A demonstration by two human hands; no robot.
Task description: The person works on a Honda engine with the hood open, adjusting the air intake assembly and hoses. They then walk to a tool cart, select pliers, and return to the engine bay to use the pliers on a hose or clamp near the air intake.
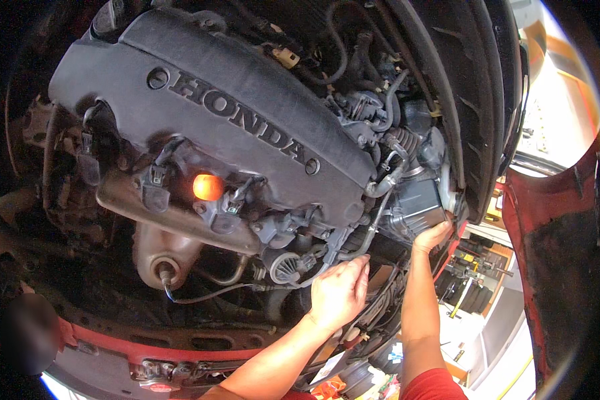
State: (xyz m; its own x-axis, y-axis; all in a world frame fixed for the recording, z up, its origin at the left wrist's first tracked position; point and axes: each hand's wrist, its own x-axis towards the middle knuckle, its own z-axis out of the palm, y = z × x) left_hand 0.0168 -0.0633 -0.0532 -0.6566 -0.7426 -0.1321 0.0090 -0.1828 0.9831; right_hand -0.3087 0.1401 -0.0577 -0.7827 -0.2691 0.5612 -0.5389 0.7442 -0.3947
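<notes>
A black plastic air filter box sits at the right side of the engine bay, joined to a ribbed intake duct. My right hand grips its near right corner, thumb along the edge and the other fingers mostly hidden. Lower and to the left, my left hand is closed below a thin rubber hose, back of the hand toward me. Its fingers curl out of sight, so what they hold, if anything, does not show. The large dark engine cover lies left of both hands.
An orange round cap stands out on the engine. Below it are a metal heat shield and a sensor cable. The red front edge of the car runs along the bottom; a red body panel rises at right.
</notes>
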